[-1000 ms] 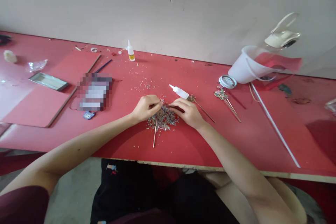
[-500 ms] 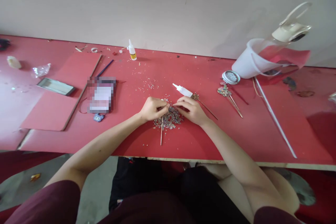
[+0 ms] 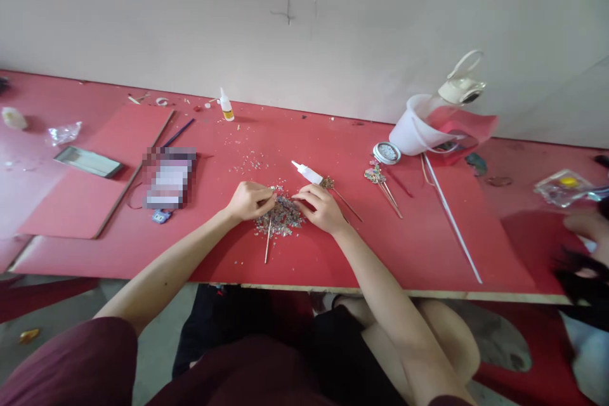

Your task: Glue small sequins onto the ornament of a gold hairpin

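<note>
bends both hands over a heap of flakes [image 3: 288, 221] on the red table [image 3: 323, 266], near the front edge. holds the left hand [image 3: 250, 201] at the heap's left side with thumb and fingertips drawn together; cannot tell whether grasping anything in that pinch. holds the right hand [image 3: 321, 207] at the other side, with fingers curved inward and tips near the left ones; cannot tell whether gripping any small piece. shows a thin stick [image 3: 267, 247] running from the flakes toward the table edge, below the left fingertips; cannot tell whether touched by that hand. just beyond the right hand, shows a white bottle [image 3: 308, 172] on its side, and beside it a gold hairpin [image 3: 327, 183]. farther right, shows a two-pronged hairpin [image 3: 375, 174] near a round tub [image 3: 387, 153], just beside a bucket [image 3: 405, 129]. to the left, shows a slab [image 3: 169, 177], too blurred to name, with a blue tag [image 3: 162, 216] at its near end, and an open box [image 3: 88, 162] partly on a red board [image 3: 66, 203]. toward the wall, shows a yellow-labelled bottle [image 3: 226, 106] standing upright. at the far right, shows a co-worker's hand [image 3: 590, 229] near a clear box [image 3: 564, 188].
</note>
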A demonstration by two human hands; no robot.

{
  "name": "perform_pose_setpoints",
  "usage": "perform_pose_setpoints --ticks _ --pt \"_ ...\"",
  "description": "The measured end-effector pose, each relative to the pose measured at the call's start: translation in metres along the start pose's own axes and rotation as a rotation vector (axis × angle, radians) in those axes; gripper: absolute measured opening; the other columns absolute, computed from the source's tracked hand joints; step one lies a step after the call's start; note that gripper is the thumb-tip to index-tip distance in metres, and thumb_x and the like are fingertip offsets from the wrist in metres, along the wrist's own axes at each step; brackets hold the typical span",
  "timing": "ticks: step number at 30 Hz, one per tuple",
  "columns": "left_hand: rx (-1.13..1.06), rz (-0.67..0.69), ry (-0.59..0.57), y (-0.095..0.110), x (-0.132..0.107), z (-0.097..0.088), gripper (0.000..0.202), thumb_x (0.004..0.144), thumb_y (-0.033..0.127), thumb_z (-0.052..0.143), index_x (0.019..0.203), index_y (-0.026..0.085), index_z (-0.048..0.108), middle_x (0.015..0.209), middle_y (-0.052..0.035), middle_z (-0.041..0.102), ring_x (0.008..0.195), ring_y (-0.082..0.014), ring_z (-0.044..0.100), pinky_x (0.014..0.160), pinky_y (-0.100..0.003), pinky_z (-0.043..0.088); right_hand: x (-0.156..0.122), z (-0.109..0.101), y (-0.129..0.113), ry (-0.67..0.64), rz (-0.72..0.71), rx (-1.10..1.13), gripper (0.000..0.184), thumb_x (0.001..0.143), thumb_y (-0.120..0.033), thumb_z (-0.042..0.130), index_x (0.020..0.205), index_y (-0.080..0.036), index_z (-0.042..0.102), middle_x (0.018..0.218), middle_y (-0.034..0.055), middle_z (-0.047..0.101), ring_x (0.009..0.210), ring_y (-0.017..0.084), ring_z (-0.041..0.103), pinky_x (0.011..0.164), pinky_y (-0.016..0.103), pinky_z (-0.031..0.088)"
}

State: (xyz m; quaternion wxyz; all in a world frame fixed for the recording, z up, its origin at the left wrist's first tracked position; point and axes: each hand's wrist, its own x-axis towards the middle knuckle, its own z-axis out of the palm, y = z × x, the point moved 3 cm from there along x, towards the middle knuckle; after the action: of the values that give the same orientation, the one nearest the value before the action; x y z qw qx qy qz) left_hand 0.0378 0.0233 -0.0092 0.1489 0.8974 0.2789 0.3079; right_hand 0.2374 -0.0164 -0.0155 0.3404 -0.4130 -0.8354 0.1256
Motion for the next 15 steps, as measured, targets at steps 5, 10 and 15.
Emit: perform_pose_setpoints --ticks 5,10,15 --pt "0.174 -0.062 0.008 -0.012 -0.001 -0.004 0.037 0.083 0.026 0.044 0.047 0.019 0.037 0.045 0.0029 0.036 0.045 -0.0104 0.03 0.05 -0.027 0.027 0.007 0.001 0.004 0.014 0.005 0.01 0.013 0.092 -0.025 0.051 0.098 -0.023 0.063 0.094 0.0049 0.063 0.094 0.017 0.059 0.088 0.033 0.05" --pt "0.242 -0.153 0.046 -0.02 0.004 -0.005 0.035 0.079 0.027 0.047 0.047 0.019 0.037 0.045 0.0027 0.035 0.046 -0.0103 0.028 0.051 -0.026 0.023 0.01 0.0 0.006 0.046 0.016 0.016 0.013 0.093 -0.026 0.051 0.098 -0.023 0.062 0.096 0.0047 0.063 0.096 0.017 0.059 0.09 0.033 0.049" --pt "0.27 -0.216 0.056 -0.031 0.007 -0.002 0.033 0.079 0.026 0.046 0.049 0.018 0.036 0.047 0.0021 0.035 0.047 -0.0103 0.027 0.052 -0.026 0.02 0.01 -0.002 0.009 0.097 0.039 0.018 0.012 0.092 -0.026 0.052 0.097 -0.024 0.063 0.097 0.0049 0.064 0.096 0.018 0.06 0.09 0.038 0.05"
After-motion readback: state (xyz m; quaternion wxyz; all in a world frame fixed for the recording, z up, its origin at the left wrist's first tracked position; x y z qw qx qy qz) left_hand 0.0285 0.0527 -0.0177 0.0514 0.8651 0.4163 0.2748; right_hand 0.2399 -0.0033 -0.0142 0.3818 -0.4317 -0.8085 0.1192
